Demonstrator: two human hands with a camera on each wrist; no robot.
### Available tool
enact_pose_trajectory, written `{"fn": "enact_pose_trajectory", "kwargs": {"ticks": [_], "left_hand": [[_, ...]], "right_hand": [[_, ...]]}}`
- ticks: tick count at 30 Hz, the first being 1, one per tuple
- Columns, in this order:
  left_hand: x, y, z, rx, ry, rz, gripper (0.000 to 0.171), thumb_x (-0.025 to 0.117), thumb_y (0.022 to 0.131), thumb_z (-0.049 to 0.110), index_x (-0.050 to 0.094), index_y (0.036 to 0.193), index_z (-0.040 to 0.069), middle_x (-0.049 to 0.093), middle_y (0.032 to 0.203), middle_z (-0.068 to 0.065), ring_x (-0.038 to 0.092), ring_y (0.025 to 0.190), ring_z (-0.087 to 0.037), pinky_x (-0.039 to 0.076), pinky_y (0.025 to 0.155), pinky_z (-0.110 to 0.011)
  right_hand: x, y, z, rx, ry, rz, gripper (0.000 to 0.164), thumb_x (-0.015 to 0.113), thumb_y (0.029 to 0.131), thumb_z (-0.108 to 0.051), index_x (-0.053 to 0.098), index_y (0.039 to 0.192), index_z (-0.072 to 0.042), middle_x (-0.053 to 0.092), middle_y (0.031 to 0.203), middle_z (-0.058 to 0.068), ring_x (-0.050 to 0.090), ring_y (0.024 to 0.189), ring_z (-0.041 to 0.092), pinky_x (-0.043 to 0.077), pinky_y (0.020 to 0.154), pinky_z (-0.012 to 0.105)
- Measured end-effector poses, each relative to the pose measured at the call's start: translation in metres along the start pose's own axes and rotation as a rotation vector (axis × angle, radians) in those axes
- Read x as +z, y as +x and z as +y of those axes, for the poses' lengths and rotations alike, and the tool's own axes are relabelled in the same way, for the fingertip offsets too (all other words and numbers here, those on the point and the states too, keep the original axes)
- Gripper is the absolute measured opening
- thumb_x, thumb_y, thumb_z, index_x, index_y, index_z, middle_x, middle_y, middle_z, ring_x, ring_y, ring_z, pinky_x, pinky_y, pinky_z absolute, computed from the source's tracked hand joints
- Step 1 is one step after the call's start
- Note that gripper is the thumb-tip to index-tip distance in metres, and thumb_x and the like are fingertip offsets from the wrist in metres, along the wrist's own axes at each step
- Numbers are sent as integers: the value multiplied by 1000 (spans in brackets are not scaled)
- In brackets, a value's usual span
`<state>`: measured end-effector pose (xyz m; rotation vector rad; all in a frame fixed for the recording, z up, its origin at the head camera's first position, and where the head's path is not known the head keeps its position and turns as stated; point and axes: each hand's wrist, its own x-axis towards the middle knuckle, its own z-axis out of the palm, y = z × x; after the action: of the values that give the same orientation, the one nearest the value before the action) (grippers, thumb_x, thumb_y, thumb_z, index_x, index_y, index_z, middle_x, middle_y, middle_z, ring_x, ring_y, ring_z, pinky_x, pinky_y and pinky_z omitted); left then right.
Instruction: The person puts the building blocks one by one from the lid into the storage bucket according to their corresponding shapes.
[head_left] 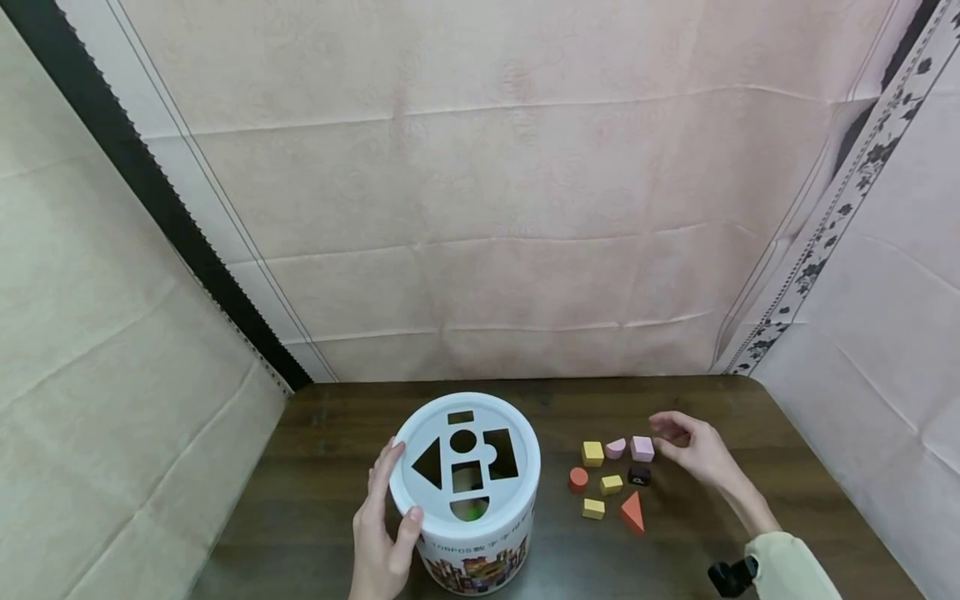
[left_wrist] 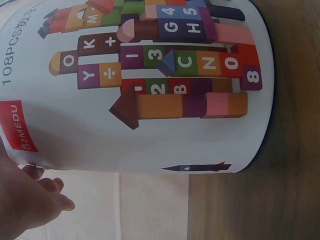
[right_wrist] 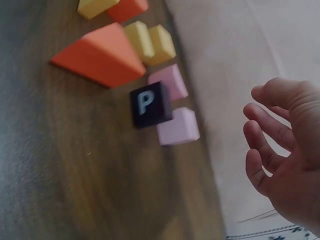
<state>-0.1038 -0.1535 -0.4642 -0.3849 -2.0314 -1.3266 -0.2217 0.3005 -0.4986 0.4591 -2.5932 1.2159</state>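
Note:
A white bucket (head_left: 480, 571) with a pale blue lid (head_left: 510, 504) stands upright on the table. Several shaped holes pierce the lid. My left hand (head_left: 384, 533) grips the bucket's left side, thumb and fingers at the lid's rim. To the right lie a lilac cube (head_left: 642, 448), a pink half-round block (head_left: 615, 448), a black block marked P (right_wrist: 150, 105), an orange triangular block (head_left: 633, 512), a red-orange cylinder (head_left: 577, 479) and several yellow blocks (head_left: 592, 453). My right hand (head_left: 693, 450) hovers beside the lilac cube, fingers loosely bent, holding nothing.
The dark wooden table (head_left: 337, 500) ends at a back edge against a pale cloth backdrop (head_left: 525, 250). Cloth also hangs at left and right. A black device (head_left: 733, 577) sits at my right wrist by a pale sleeve (head_left: 791, 567).

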Motion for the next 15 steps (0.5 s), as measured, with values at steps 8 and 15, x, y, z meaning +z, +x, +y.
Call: {"fn": "enact_pose_trajectory", "kwargs": {"ticks": [8,15], "left_hand": [[0,0,1,-21,1,-4,66,63,83,11,49,148,11,49,149,-11,40,140,-27,20,103,-71],[0,1,-1,8,-1,3,66,63,83,11,50,147,9,50,148,-13,40,140,-29,20,102,-72]], "right_hand": [[11,-4,24,40,13,1,30,73,82,8,68,110,2,70,98,14,62,79,11,53,70,30],[13,-3,30,129,-21,-34,33,74,83,5,66,116,4,69,99,12,61,83,21,51,70,28]]}}
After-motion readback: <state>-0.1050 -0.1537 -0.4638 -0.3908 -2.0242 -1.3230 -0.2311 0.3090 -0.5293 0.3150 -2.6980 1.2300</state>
